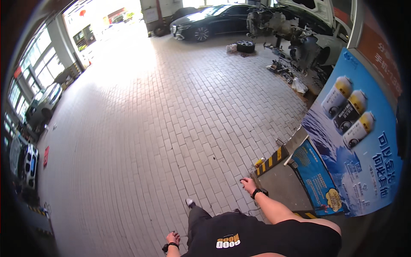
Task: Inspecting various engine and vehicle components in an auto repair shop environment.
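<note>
My left hand [173,238] hangs low beside my left leg, above the paved floor [141,167], with a dark band on the wrist. Its fingers are curled in, and I see nothing in them. My right hand [248,185] reaches forward past a black wrist watch [260,193]. Its fingers are closed, with a small dark spot at their tips; what that is, I cannot make out. Closest to this hand are a yellow-and-black striped edge [272,162] and a small yellow can [260,162] beside it.
A blue poster [364,167] and a smaller blue sign [314,177] stand to my right. Far right is a partly dismantled car [306,47] with loose parts [280,70]. A wheel [245,46] lies near a black car [214,23]. Cars [31,165] line the left side.
</note>
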Tool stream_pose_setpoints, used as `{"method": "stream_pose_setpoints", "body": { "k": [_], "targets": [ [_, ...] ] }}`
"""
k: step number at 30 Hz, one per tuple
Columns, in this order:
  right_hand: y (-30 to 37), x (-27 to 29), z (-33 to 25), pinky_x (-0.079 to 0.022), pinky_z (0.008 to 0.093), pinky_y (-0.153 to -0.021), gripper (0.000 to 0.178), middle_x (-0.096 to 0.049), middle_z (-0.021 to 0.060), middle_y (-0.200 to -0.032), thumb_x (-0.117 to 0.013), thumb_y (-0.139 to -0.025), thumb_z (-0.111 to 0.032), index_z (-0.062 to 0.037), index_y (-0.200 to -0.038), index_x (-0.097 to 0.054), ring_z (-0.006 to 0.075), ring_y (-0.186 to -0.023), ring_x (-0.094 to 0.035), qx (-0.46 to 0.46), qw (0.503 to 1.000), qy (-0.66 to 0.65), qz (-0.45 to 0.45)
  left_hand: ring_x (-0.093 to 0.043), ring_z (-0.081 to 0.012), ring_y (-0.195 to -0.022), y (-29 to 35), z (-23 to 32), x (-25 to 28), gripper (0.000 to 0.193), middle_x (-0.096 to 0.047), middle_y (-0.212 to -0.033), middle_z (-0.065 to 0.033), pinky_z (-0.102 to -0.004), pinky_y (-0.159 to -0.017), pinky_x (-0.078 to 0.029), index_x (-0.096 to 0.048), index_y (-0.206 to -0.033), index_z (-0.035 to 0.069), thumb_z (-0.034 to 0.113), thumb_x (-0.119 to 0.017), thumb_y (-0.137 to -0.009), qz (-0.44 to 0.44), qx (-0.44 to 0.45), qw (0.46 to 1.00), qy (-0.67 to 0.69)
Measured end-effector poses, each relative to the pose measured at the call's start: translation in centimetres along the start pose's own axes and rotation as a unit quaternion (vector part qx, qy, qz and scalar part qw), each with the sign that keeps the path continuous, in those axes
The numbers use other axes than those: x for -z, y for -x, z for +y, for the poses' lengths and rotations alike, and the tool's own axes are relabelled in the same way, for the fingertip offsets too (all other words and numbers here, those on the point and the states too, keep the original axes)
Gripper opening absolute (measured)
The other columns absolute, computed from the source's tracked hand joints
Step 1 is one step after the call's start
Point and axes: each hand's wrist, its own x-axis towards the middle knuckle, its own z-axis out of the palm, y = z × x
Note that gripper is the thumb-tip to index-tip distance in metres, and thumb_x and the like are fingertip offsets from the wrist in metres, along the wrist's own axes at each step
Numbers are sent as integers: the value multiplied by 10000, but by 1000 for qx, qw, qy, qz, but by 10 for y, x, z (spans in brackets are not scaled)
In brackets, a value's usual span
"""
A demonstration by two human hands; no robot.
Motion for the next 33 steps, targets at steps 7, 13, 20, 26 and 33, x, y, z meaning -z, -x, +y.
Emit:
{"method": "stream_pose_setpoints", "body": {
  "k": [7, 13, 20, 26, 33],
  "targets": [
    [-99, -22, -11, -409, 287, -432, 251, -670, 55, -799, -611, -868, -188, -39, -1063, -667, 124, -556, -568, -123, 986, -69, 85, -608, -253, -721, -131, 174, -151, 273, -636, -940, -99, -365, -560, -449, -562, -1172, 102, 213, -481, -936, -76, 21, 991, -109],
    [-79, -17, 24, -397, 365, -387, 149, -534, 87, -589, -547, -864, -130, -27, -763, -582, 214, -437, -501, -321, 899, -88, 284, -599, -210, -741, -240, 360, -286, 279, -642, -966, -61, -336, -568, -442, -573, -1183, 144, 236, -477, -937, -107, 32, 992, -63],
    [-122, -55, -49, -416, 334, -389, 124, -583, 74, -681, -559, -873, -148, -32, -862, -600, 184, -481, -544, -258, 871, -159, 386, -606, -167, -764, -240, 515, -500, 263, -655, -935, -32, -317, -601, -454, -589, -1160, 138, 275, -502, -954, -221, -33, 950, -220],
    [-207, -110, -80, -415, 332, -402, 104, -591, 65, -741, -571, -850, -148, -57, -888, -607, 187, -522, -550, -321, 858, -204, 344, -632, -190, -817, -271, 539, -607, 268, -672, -1015, -62, -344, -672, -484, -582, -1177, 122, 269, -485, -974, -244, 16, 894, -376],
    [-380, -119, -52, -411, 377, -410, 164, -520, 94, -541, -560, -844, -177, -31, -789, -611, 220, -440, -520, -426, 794, -247, 358, -641, -228, -858, -297, 597, -692, 308, -673, -1061, -71, -373, -709, -501, -577, -1226, 136, 264, -469, -967, -215, 68, 918, -327]
  ]
}}
